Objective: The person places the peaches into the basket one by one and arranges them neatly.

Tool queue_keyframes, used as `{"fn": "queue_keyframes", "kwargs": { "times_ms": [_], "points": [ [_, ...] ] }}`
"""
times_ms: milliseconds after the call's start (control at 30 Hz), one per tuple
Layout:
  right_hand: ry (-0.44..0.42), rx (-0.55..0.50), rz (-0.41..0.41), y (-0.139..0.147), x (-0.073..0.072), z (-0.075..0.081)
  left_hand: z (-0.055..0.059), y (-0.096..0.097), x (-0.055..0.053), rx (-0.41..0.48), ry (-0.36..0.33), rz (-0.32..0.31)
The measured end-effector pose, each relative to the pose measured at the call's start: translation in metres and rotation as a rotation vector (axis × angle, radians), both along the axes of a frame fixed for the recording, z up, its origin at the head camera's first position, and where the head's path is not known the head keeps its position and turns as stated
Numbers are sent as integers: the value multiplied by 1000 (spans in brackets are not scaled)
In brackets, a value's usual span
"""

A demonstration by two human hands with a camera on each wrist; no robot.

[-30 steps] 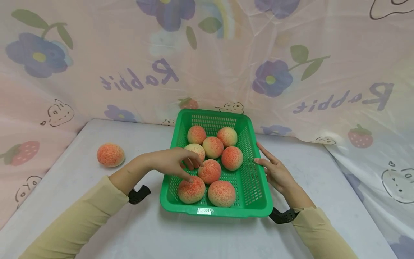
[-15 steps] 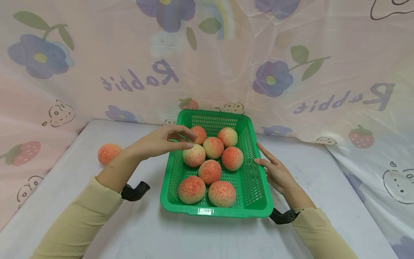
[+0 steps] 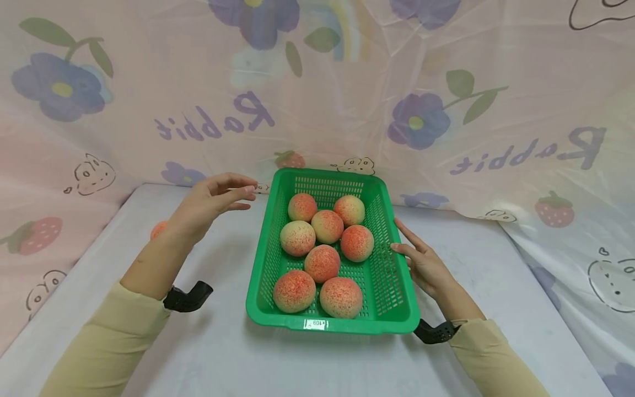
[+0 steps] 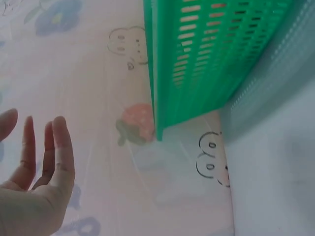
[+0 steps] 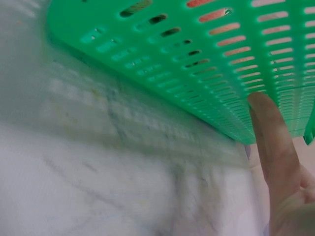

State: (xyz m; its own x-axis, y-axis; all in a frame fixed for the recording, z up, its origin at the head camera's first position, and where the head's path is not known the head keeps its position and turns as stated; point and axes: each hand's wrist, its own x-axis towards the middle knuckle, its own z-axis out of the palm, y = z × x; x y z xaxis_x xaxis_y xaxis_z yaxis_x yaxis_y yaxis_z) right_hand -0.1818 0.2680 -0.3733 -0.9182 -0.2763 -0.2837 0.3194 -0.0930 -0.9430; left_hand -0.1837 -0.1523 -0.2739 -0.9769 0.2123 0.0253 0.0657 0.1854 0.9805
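Observation:
A green plastic basket (image 3: 258, 275) with slotted sides stands in the middle of the table in the head view. Several peaches (image 3: 327, 226), pink-red and pale yellow, lie spread over its bottom. My left hand (image 3: 210, 204) is raised to the left of the basket, fingers apart and holding nothing; the left wrist view shows it beside the basket too. One more peach (image 3: 157, 229) lies on the table at left, mostly hidden behind that hand and wrist. At the basket's right side, my right hand (image 3: 429, 270) holds the rim, thumb over it and a finger (image 5: 270, 137) against the outer wall.
The white-covered table (image 3: 223, 353) reaches back to a hanging cloth (image 3: 327, 121) printed with flowers, strawberries and rabbits. A small white label (image 3: 315, 325) is on the basket's near rim. Each wrist wears a black strap mount (image 3: 188, 298).
My left hand has left the peaches in the basket and moved left and away over the table, now covering most of the lone peach. My right hand stays at the basket's right side.

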Motion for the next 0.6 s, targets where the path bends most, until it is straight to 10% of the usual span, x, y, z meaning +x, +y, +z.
{"fn": "queue_keyframes", "kwargs": {
  "times_ms": [600],
  "points": [
    [4, 2, 3, 0, 0, 0, -22, -53, -3, 98, 29, 277]
  ]
}}
